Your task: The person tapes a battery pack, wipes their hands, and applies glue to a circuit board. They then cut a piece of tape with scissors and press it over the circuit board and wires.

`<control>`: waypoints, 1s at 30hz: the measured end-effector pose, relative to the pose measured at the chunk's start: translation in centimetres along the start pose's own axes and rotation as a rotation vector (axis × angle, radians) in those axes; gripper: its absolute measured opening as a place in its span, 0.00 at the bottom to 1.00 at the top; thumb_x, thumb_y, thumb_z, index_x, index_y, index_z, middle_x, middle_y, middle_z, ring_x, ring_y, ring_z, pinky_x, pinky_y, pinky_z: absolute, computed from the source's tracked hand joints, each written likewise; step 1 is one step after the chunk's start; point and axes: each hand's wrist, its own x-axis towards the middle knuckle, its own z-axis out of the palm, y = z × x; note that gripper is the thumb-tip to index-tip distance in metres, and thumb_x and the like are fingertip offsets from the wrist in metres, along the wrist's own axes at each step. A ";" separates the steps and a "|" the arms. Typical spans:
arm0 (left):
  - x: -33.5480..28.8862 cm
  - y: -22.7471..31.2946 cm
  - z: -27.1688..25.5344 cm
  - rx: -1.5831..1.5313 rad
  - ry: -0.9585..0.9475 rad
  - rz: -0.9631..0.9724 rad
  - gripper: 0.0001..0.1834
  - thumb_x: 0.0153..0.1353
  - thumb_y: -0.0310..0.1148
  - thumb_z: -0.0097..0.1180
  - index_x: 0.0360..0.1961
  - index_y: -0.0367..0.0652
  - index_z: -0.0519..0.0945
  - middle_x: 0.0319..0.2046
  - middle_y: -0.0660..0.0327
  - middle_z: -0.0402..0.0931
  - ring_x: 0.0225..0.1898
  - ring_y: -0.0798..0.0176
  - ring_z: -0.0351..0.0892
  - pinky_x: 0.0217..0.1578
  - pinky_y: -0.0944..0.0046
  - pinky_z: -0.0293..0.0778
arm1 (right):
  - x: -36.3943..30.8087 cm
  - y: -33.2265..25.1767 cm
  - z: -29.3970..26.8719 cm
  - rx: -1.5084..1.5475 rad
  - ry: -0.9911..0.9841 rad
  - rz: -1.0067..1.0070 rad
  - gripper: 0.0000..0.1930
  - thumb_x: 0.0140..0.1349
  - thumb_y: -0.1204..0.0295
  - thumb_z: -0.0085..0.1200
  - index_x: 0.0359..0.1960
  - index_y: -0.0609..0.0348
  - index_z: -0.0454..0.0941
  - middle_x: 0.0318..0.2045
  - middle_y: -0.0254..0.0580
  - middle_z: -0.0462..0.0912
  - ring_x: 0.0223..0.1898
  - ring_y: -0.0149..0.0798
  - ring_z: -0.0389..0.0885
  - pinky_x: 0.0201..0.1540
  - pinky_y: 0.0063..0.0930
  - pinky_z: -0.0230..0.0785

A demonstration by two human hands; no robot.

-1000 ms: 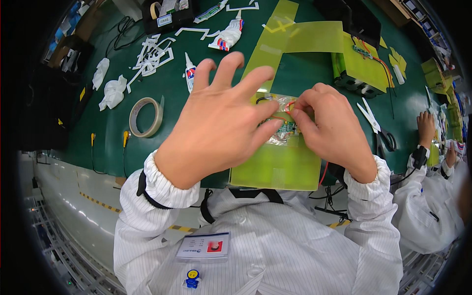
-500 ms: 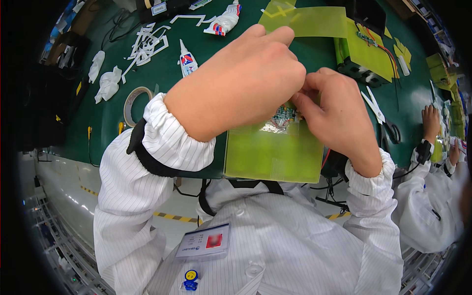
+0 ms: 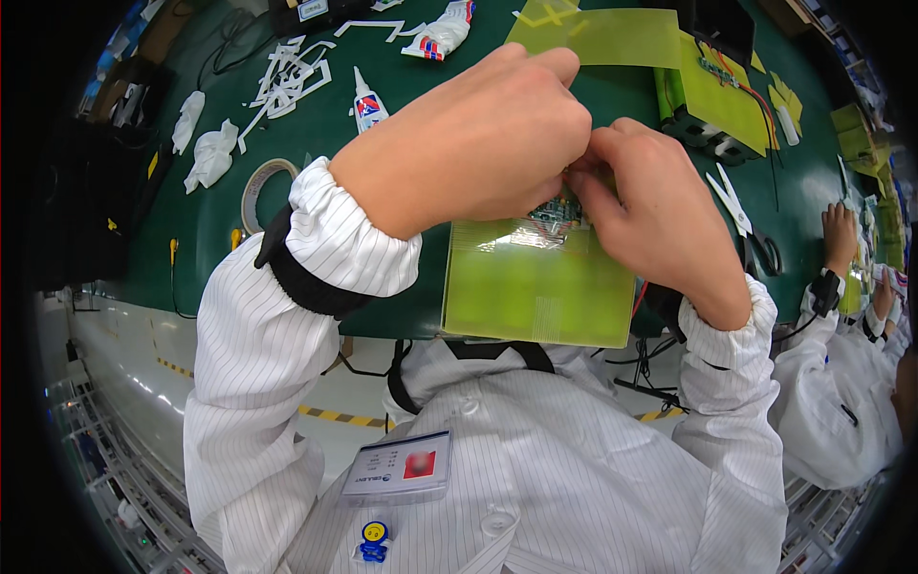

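A yellow-green wrapped block [image 3: 535, 297] lies at the table's front edge, right in front of me. Under clear tape on its top sits a small green circuit board [image 3: 552, 226], partly covered by my hands. My left hand [image 3: 478, 143] arches over the board's far side, back upward, its fingers curled and closed. Against it, at the board's right end, my right hand [image 3: 660, 196] has thumb and forefinger pinched together. The fingertips meet closely, and whatever they hold is hidden. A red wire [image 3: 640, 298] shows beside the block's right side.
Scissors [image 3: 744, 225] lie to the right, near another yellow-green block [image 3: 712, 100] with wires. Leftward are a tape roll [image 3: 256, 196], a small glue bottle [image 3: 367, 103], a crumpled tube [image 3: 443, 33], white strips [image 3: 287, 81] and crumpled tissue [image 3: 211, 158]. A co-worker's hand [image 3: 839, 239] is at far right.
Both hands stay together over the board, with only a small shift of the fingers. The whole view has moved slightly, so the block appears a little higher and farther right.
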 end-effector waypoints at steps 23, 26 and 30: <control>-0.6 -0.8 0.1 -0.100 0.006 0.048 0.05 0.44 0.26 0.62 0.25 0.38 0.85 0.22 0.63 0.77 0.36 0.59 0.69 0.36 0.60 0.65 | -1.1 -0.7 0.9 0.037 0.150 0.109 0.06 0.54 0.77 0.52 0.24 0.70 0.75 0.23 0.59 0.76 0.31 0.57 0.77 0.34 0.48 0.70; -0.6 -0.8 0.0 -0.094 -0.001 0.046 0.05 0.44 0.26 0.63 0.25 0.38 0.85 0.22 0.63 0.77 0.36 0.59 0.69 0.36 0.60 0.65 | -0.8 -1.1 0.4 0.043 0.110 0.106 0.07 0.54 0.75 0.55 0.27 0.69 0.79 0.24 0.55 0.77 0.31 0.54 0.77 0.34 0.45 0.69; -0.5 -0.7 -0.1 -0.081 -0.004 0.054 0.05 0.44 0.26 0.63 0.24 0.38 0.85 0.22 0.62 0.77 0.35 0.58 0.69 0.36 0.60 0.65 | -0.4 -0.5 0.5 -0.032 0.057 0.083 0.08 0.53 0.73 0.58 0.29 0.68 0.81 0.25 0.51 0.78 0.29 0.51 0.77 0.33 0.41 0.68</control>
